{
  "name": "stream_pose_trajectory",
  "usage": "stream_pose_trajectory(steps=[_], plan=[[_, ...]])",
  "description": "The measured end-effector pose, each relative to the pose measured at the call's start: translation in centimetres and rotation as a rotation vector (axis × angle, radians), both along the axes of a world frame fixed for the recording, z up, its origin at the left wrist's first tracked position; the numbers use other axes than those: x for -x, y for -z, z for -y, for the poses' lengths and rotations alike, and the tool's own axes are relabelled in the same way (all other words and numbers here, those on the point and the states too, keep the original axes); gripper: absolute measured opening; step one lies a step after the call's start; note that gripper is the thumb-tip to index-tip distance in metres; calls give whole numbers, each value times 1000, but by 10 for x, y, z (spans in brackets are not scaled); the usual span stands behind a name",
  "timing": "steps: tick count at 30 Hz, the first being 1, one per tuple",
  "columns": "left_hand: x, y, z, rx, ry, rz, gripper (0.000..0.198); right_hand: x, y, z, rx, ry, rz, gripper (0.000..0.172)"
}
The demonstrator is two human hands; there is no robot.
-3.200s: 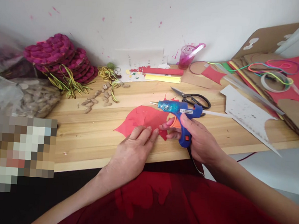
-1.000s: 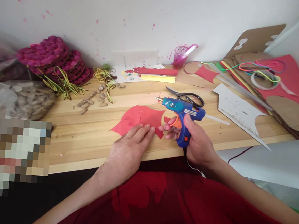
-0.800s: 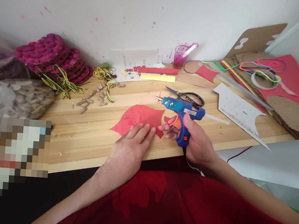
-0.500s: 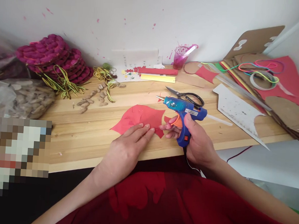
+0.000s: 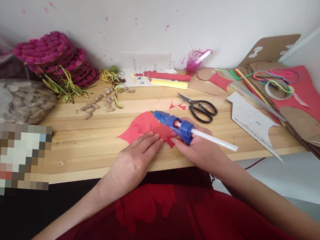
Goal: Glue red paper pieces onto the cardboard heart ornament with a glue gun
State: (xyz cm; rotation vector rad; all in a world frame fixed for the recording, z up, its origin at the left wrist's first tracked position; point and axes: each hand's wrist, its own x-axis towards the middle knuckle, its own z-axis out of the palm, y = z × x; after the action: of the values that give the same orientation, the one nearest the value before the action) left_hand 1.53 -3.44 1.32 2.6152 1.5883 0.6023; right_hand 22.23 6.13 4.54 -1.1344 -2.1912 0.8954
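Note:
My left hand (image 5: 135, 156) lies flat with fingers stretched out, pressing on the lower edge of a cut red paper piece (image 5: 134, 126). The paper has a pointed left end. In my right hand (image 5: 203, 148) is a blue hot glue gun (image 5: 167, 120), its fingers wrapped round the grip and partly hidden beneath it. The gun's nozzle is over the paper's upper edge; whether it touches, I cannot tell. A white glue stick (image 5: 216, 139) juts from its back end. Beyond the gun lie black-handled scissors (image 5: 203, 110) and red paper scraps (image 5: 177, 105).
Peanuts (image 5: 106, 101) and yarn (image 5: 112, 78) lie left, by a stack of purple woven pieces (image 5: 49, 52) and a peanut bag (image 5: 27, 101). At the back stands a stained plastic cup (image 5: 193, 62). White cut board (image 5: 252, 117) and cardboard (image 5: 304, 121) lie right.
My right hand has tipped the glue gun over and moved it left, bringing its nozzle from beyond the paper to above the paper's upper edge. My left hand stays on the paper.

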Motion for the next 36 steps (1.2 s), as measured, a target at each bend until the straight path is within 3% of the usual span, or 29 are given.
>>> stream_pose_trajectory(steps=[5, 17, 25, 29, 36], plan=[[3, 3, 2, 14, 19, 25, 51, 6, 7, 1, -76, -16, 74, 33], [3, 4, 1, -6, 29, 59, 51, 18, 5, 4, -71, -28, 154, 20], [4, 5, 3, -2, 4, 26, 59, -7, 6, -8, -183, 219, 133, 15], [-3, 0, 1, 10, -68, -48, 62, -33, 2, -17, -113, 400, 123, 17], [-12, -11, -2, 42, -97, -202, 68, -49, 1, -23, 24, 474, -79, 12]])
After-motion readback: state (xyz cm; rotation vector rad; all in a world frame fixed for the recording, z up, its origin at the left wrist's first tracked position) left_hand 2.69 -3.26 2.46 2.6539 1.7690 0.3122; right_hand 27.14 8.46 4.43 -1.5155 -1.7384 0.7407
